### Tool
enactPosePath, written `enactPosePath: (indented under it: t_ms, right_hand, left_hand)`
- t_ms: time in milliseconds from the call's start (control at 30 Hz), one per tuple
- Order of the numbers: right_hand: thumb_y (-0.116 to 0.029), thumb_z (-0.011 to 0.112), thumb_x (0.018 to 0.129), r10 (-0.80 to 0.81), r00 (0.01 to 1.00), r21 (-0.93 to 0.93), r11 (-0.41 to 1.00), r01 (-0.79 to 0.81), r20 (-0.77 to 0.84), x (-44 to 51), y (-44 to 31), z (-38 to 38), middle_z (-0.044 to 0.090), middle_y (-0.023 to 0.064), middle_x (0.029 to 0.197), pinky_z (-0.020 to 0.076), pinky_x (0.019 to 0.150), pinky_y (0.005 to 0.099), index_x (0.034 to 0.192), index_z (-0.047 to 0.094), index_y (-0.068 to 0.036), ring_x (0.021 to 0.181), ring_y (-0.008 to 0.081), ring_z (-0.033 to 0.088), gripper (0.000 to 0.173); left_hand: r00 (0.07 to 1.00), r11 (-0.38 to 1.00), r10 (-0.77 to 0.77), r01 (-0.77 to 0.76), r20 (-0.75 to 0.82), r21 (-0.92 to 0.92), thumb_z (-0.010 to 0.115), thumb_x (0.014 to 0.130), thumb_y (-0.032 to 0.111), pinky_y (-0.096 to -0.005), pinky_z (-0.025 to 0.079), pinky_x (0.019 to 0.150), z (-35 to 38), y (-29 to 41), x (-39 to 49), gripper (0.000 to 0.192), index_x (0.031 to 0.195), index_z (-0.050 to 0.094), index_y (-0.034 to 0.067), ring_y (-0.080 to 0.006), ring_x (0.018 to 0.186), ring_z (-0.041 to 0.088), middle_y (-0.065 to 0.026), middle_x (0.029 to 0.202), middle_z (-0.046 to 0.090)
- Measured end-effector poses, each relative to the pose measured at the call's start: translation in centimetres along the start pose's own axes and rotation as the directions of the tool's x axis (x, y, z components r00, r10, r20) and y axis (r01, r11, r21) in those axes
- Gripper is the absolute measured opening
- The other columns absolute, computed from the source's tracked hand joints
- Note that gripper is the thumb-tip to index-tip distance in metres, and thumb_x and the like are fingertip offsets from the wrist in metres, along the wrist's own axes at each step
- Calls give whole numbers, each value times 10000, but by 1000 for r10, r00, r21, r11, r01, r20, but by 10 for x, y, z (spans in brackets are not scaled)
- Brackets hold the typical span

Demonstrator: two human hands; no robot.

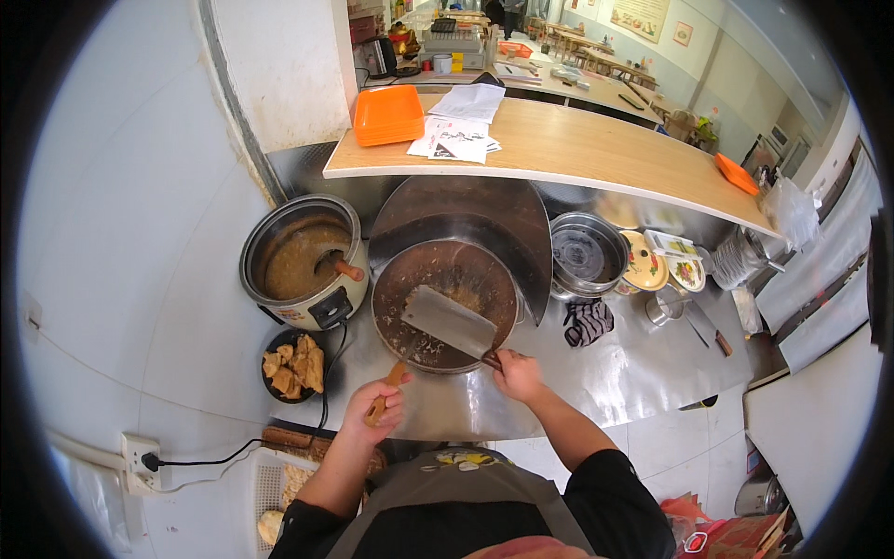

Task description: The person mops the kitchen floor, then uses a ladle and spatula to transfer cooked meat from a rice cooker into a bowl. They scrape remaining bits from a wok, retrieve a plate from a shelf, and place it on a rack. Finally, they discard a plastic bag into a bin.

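My right hand (pixel 518 375) grips the dark handle of a broad cleaver (pixel 450 321), its blade lying slantwise over a round brown board or pan (pixel 447 269) strewn with small food scraps. Which of the two that round piece is, I cannot tell. My left hand (pixel 377 405) is closed around the wooden handle (pixel 394 374) of a second tool, whose far end reaches to the near rim and is hard to make out. A curved metal guard (pixel 461 195) stands behind the round piece.
Left are an open electric cooker (pixel 304 258) with brown liquid and a ladle, and a bowl of brown chunks (pixel 295 370). Right are steel pans (pixel 588 253), a striped cloth (pixel 589 323), lidded enamel pots (pixel 644 260) and a knife (pixel 712 330). A wooden shelf (pixel 594 150) with orange trays (pixel 388 115) spans the back.
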State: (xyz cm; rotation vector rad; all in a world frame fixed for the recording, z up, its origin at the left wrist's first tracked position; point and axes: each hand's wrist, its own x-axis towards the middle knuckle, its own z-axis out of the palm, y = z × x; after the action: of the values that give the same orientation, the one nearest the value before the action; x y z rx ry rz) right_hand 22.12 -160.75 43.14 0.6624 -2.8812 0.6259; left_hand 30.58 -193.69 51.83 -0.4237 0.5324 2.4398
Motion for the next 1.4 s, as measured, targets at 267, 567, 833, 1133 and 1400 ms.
enactPosePath:
  t_ms: [267, 567, 833, 1133, 1400]
  right_hand:
    - [-198, 626, 798, 71, 996, -29, 997, -70, 46, -57, 28, -43, 674, 153, 902, 539, 675, 470, 1046, 596, -76, 766, 356, 669, 278]
    - [-375, 588, 981, 509, 808, 757, 389, -525, 298, -56, 13, -66, 544, 38, 609, 417, 404, 284, 937, 574, -22, 448, 133, 545, 356]
    - [-514, 506, 998, 310, 746, 807, -274, -524, 589, 4, -23, -29, 500, 29, 593, 418, 369, 310, 887, 503, -96, 399, 157, 476, 432]
    - [-522, 515, 992, 220, 712, 744, -266, -613, 666, 45, -37, 5, 486, 13, 592, 402, 380, 305, 907, 500, -109, 410, 142, 454, 422]
    - [-498, 542, 987, 220, 594, 623, -96, -776, 774, -41, 6, -43, 492, 20, 577, 378, 357, 309, 879, 519, -94, 389, 145, 452, 419]
  left_hand:
    - [999, 1000, 19, -19, -48, 4, 488, 895, 85, -263, 338, 410, -9, 11, -4, 486, 1355, 424, -58, -133, 445, 415, -22, 654, 493]
    - [975, 977, 149, -120, -167, 177, 527, 896, 93, -264, 318, 380, -19, 17, -12, 475, 1337, 436, -57, -126, 406, 400, -27, 633, 476]
    - [994, 989, 86, -76, -74, 127, 557, 883, 72, -239, 318, 408, -15, 8, -21, 435, 1290, 490, -70, -103, 438, 398, -11, 657, 474]
    - [995, 989, 88, -82, -48, 120, 515, 907, 73, -212, 314, 369, 12, 1, -21, 477, 1349, 422, -79, -71, 436, 361, -2, 612, 405]
    - [995, 996, 49, -42, -85, 84, 522, 904, 75, -215, 312, 370, 6, 13, -15, 484, 1346, 410, -89, -82, 438, 375, -13, 629, 435]
